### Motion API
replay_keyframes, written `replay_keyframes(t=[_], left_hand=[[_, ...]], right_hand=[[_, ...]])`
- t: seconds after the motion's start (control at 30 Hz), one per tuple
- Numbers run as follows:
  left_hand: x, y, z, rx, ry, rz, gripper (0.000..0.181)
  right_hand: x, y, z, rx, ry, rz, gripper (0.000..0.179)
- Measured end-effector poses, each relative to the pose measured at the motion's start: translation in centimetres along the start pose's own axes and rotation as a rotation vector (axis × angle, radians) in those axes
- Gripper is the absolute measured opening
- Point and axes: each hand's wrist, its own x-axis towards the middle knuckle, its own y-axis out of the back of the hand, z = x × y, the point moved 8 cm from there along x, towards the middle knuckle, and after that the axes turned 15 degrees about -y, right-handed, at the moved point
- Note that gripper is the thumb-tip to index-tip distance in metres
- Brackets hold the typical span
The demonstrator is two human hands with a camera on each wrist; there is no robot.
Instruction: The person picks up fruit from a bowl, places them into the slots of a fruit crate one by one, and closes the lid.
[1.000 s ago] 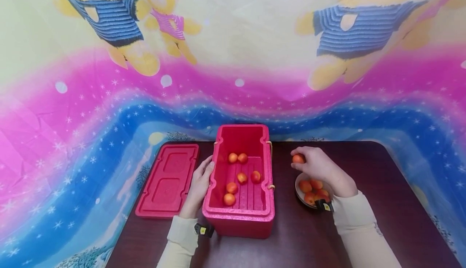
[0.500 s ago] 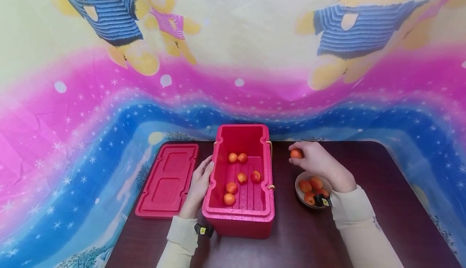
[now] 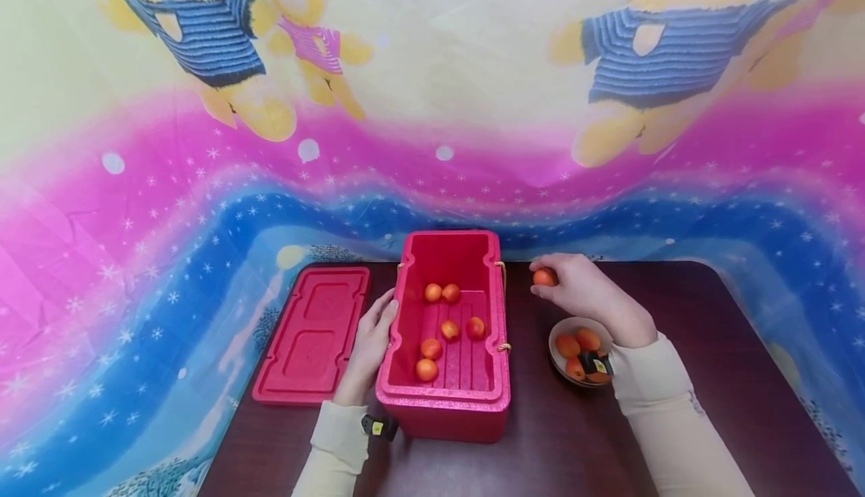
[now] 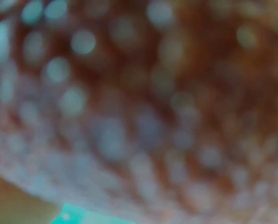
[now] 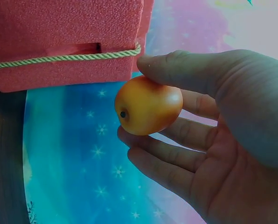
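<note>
A red foam box point(image 3: 442, 422) stands lidless on the table, with several small orange fruits point(image 3: 450, 329) on its floor. My left hand point(image 3: 368, 339) rests against the box's left outer wall, its visible fingers fairly straight near the rim; the left wrist view is a blur of speckled surface. To the right of the box, my right hand point(image 3: 584, 287) holds up a glossy orange-yellow fruit point(image 5: 146, 105) with a dark stem spot, pinched between thumb and fingertips. Below that hand sits a small bowl point(image 3: 557, 324) of similar fruits point(image 3: 568, 344), partly hidden by the wrist camera.
The box's red lid point(image 3: 314, 335) lies flat to the left of it. A rope handle point(image 5: 64, 58) runs along the box's right side. The dark brown table point(image 3: 541, 452) ends at a cartoon-printed curtain point(image 3: 446, 121).
My right hand has moved slightly away from me and to the left with the fruit, uncovering more of the bowl. My left hand and the box have stayed put.
</note>
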Motion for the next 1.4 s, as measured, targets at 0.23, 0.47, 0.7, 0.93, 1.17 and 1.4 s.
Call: replay_keyframes(t=[0.23, 0.47, 0.7, 0.93, 1.17, 1.4], left_hand=[[0.0, 0.0, 0.0, 0.018, -0.004, 0.004, 0.055], [0.0, 0.0, 0.0, -0.002, -0.005, -0.005, 0.055], [0.1, 0.0, 0.1, -0.005, -0.02, -0.011, 0.054], [0.0, 0.0, 0.3, -0.023, -0.011, -0.014, 0.055], [-0.1, 0.1, 0.2, -0.011, -0.011, -0.009, 0.055], [-0.1, 0.1, 0.0, 0.002, -0.006, -0.008, 0.055]], right_hand=[[0.6, 0.4, -1.0, -0.001, 0.018, 0.003, 0.033], [1.1, 0.5, -1.9, 0.005, 0.022, -0.02, 0.034], [1.3, 1.0, -3.2, 0.023, 0.019, -0.026, 0.035], [1.3, 1.4, -4.6, 0.009, 0.026, -0.033, 0.037], [1.7, 1.7, -6.6, 0.021, 0.071, -0.025, 0.038], [2.0, 1.7, -8.2, 0.002, 0.121, -0.019, 0.036]])
